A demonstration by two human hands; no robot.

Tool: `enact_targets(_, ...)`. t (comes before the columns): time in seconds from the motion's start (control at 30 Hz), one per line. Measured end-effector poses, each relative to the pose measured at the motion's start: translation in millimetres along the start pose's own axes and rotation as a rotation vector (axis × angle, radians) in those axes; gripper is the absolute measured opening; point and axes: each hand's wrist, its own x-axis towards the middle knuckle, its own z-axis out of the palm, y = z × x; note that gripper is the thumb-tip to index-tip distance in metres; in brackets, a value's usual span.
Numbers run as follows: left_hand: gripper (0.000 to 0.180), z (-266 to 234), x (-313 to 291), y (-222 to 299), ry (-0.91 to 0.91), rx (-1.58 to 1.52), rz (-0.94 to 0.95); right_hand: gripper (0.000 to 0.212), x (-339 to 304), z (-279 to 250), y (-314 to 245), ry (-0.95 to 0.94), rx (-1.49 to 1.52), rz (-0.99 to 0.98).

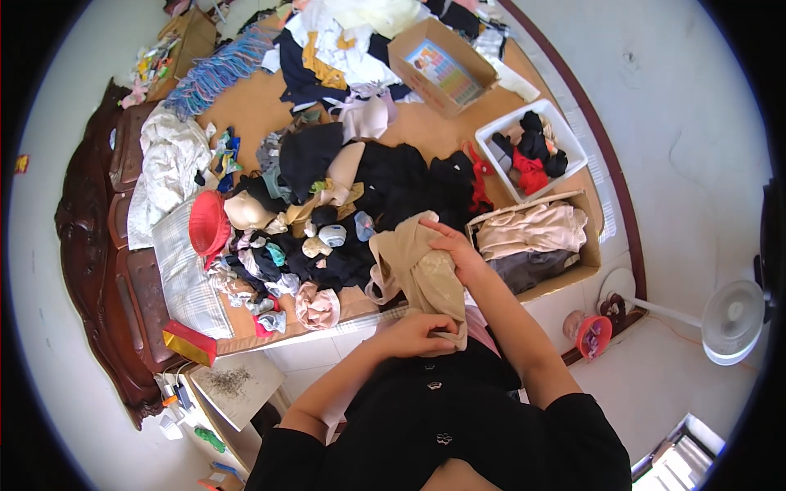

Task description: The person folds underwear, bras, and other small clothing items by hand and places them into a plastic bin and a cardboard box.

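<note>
A tan cloth garment hangs in front of my body at the edge of the bed; its exact kind cannot be made out. My right hand grips its upper right side, fingers laid over the fabric. Lower down, my left hand is closed on the bottom part of the same garment. Just right of my right hand stands a cardboard box holding folded beige and dark grey clothes. Beyond the garment lies a heap of black clothing, with a loose pile of small socks and underwear to the left.
A white plastic bin holds black and red items. Behind it sits an open cardboard box. A red basket stands left on the bed, near the dark wooden headboard. On the right are a white fan and a pink bin.
</note>
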Motion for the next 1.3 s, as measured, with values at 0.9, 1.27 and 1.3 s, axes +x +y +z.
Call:
enact_targets(0.9, 0.043, -78, 26, 47, 0.514, -0.483, 0.548, 0.091, -70, 127, -10, 0.140, -1.208, -0.637)
enact_targets(1.27, 0.099, -129, -7, 87, 0.732, -0.466, 0.832, 0.020, -93, 126, -82, 0.247, -0.936, -0.846)
enact_targets(1.3, 0.095, -133, -8, 89, 0.836, -0.231, 0.872, 0.020, -94, 131, -86, 0.247, -1.003, -0.937)
